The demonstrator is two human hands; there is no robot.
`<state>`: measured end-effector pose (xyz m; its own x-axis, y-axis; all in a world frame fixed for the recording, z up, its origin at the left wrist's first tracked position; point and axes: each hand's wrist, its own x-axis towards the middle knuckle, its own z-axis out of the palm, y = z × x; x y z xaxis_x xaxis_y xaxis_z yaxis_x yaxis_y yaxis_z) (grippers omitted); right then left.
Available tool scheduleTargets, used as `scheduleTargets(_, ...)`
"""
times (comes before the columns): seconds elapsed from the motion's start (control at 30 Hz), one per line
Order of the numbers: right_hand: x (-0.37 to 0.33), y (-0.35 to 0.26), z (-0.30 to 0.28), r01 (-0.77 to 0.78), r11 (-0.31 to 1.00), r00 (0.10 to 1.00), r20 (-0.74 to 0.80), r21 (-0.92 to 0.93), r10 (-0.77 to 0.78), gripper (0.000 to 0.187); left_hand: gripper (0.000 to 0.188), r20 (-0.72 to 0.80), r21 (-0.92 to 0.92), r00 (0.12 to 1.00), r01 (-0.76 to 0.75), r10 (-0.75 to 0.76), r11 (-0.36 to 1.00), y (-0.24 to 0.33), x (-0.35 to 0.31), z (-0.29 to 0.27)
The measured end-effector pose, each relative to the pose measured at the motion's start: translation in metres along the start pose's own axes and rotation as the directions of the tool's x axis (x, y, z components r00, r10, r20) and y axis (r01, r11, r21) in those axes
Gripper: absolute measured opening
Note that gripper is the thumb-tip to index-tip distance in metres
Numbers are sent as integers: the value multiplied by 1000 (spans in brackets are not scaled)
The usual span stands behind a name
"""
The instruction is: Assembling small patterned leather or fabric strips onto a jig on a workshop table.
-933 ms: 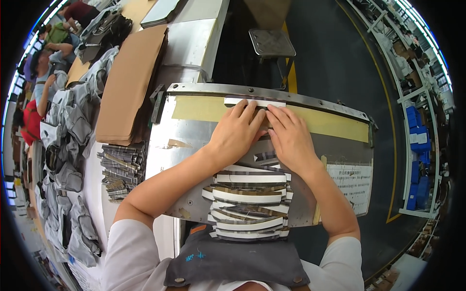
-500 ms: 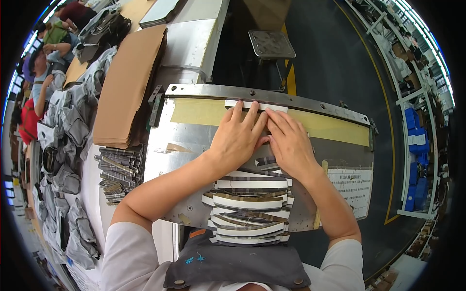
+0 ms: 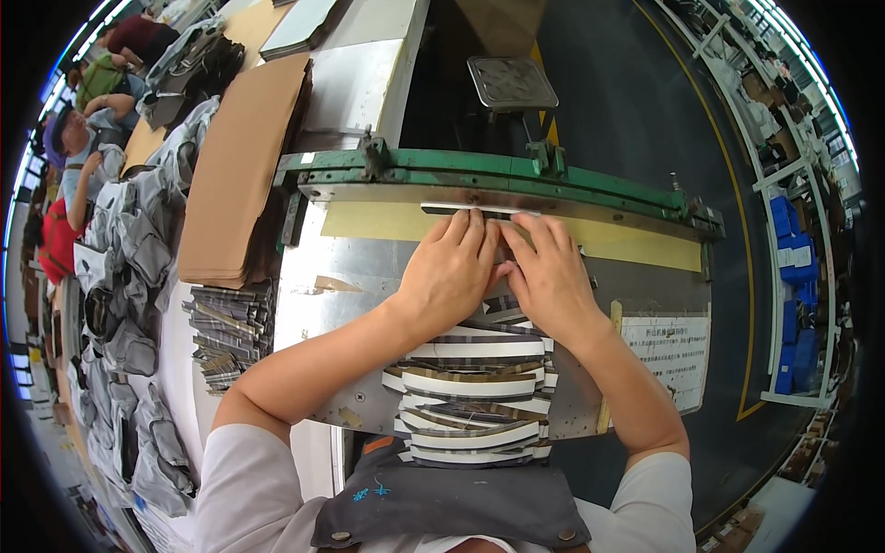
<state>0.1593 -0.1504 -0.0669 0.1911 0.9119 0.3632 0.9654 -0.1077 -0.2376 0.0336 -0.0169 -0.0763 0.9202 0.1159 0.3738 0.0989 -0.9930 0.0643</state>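
A narrow dark and white strip (image 3: 439, 209) lies along the far edge of the metal plate, against the bar of a green folding beam (image 3: 442, 166). My left hand (image 3: 449, 267) rests flat just on the near side of the strip, its fingers stretched toward it. Beside it my right hand (image 3: 553, 276) is likewise laid out, fingertips by the strip's right part. Both thumbs come close together. Whether any fingertip still touches the strip is hard to make out. Between my forearms sits a pile of black, brown and white strips (image 3: 475, 385), reaching to my grey apron (image 3: 452, 507).
Left of the metal plate (image 3: 304, 304) lie a stack of brown boards (image 3: 235, 175) and a heap of dark strips (image 3: 226, 336). Grey fabric pieces (image 3: 129, 267) cover a further table, with people beyond. A stool (image 3: 513, 83) stands past the beam; blue bins (image 3: 795, 258) are on the right.
The far beam has swung up, so its green side now shows above the bar. My hands have drawn back slightly toward me, off the strip's white face.
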Motion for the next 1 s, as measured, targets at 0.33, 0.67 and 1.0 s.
scheduleTargets(0.33,1,3,-13,23,981,996,-88,191,-6,45,29,-5,-309,999,-48,49,950,1,0,-7)
scheduleTargets(0.67,-5,8,2,18,1000,1000,24,-15,-18,45,40,-13,-59,994,-106,105,993,-16,5,2)
scheduleTargets(1.0,-3,5,1,26,1000,999,29,0,-26,45,59,16,-63,999,-36,37,997,-8,0,0)
